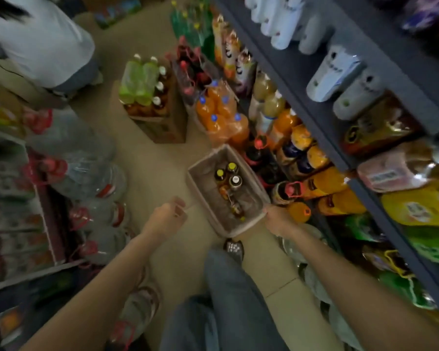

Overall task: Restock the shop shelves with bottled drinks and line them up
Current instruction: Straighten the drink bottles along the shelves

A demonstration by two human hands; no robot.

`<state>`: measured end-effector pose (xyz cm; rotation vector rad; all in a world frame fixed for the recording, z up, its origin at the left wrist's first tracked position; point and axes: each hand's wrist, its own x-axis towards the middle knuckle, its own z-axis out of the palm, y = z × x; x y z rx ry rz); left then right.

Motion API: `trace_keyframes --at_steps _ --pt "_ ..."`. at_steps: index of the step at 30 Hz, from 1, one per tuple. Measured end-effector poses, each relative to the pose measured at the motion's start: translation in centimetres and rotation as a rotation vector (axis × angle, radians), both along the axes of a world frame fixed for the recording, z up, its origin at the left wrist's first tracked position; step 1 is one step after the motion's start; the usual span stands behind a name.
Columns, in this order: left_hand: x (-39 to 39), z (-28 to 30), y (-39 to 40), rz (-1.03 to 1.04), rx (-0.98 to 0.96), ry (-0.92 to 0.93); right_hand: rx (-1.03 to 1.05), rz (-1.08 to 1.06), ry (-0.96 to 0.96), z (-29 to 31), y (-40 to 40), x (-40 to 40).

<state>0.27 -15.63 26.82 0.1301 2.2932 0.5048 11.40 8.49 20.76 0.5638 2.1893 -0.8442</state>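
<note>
A pale plastic basket hangs over the aisle floor with several small dark bottles inside, yellow and white caps showing. My right hand grips the basket's near right corner. My left hand is left of the basket, apart from it, its fingers curled round what looks like a thin strap; blur hides what it is. The grey shelves on the right carry large orange, cola and yellow drink bottles on the bottom level.
An open cardboard box of green and dark bottles stands ahead on the floor. Beside it sits a shrink-wrapped pack of orange bottles. Big water jugs line the left. A person in a white shirt crouches far left.
</note>
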Motion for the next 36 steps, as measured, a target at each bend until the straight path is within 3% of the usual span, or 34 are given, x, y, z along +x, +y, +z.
trace_keyframes --at_steps 6,15,18,21,23,26,28,31,36 --pt "-6.3 -11.8 2.9 0.028 0.052 -0.043 0.011 -0.140 0.032 -13.4 -0.6 -7.1" --pt "-9.8 -31.5 1.9 0.011 0.028 -0.080 0.224 0.089 0.151 -36.2 0.2 -15.6" --pt "-9.1 -34.6 0.4 -0.010 0.031 -0.129 0.346 0.242 0.081 -39.9 -0.5 -16.8" --pt "-9.0 -34.6 -0.5 -0.053 0.050 -0.135 0.403 0.157 0.087 -39.6 -0.4 -15.7" --pt "-9.2 -33.0 -0.1 -0.083 0.047 -0.128 0.342 0.022 0.112 -36.8 0.0 -14.4" --pt "-9.7 -27.4 3.2 -0.120 0.136 -0.150 0.224 -0.059 0.198 -27.2 2.1 -13.8" --pt "-10.1 -21.6 6.7 -0.175 0.264 -0.234 0.192 0.047 0.238 -17.7 4.1 -13.6" --pt "-10.4 -10.8 12.5 -0.418 0.494 -0.274 0.174 0.144 0.318 -0.7 6.9 -13.0" --pt "-9.3 8.6 19.6 -0.644 0.683 -0.380 0.203 -0.014 0.483 26.9 9.4 -11.1"
